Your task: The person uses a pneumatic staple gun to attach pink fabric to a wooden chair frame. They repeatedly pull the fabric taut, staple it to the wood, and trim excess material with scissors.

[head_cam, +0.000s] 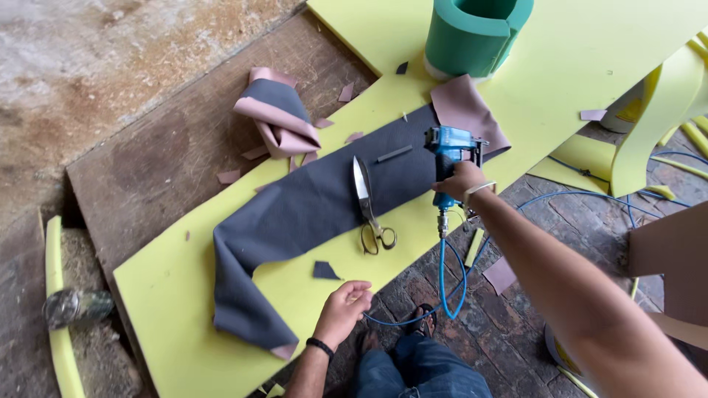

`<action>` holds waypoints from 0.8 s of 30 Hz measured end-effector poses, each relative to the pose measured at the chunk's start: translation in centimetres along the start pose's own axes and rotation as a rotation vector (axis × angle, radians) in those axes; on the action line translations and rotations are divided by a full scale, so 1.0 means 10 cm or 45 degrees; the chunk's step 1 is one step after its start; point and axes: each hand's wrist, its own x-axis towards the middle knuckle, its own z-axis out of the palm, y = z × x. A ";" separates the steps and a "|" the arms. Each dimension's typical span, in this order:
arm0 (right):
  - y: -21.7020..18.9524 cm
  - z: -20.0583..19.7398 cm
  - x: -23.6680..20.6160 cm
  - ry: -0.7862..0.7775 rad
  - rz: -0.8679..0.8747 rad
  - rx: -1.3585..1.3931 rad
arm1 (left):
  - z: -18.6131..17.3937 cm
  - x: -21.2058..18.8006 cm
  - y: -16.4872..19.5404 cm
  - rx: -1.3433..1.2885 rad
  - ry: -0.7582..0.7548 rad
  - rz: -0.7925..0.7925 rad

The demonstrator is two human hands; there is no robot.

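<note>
Head view: we see the right hand point(459, 179) closed around the grip of the blue air stapler point(448, 151), nose over the grey fabric point(310, 210) on the yellow foam sheet point(177, 295). Left hand point(344, 306) rests loosely curled, empty, at the foam edge; we judge pressing the fabric flat there helps. Scissors point(369, 206) lie on the fabric.

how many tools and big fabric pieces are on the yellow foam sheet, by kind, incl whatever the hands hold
Blue air stapler, in the right hand: 1
Scissors: 1
Long grey fabric strip: 1
Folded grey-and-pink fabric bundle: 1
Total: 4
The left hand holds nothing and rests at the yellow foam sheet edge.
</note>
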 end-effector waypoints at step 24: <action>1.30 0.54 -4.30 0.574 0.857 1.201 | 0.32 1.74 1.04 0.281 0.094 0.240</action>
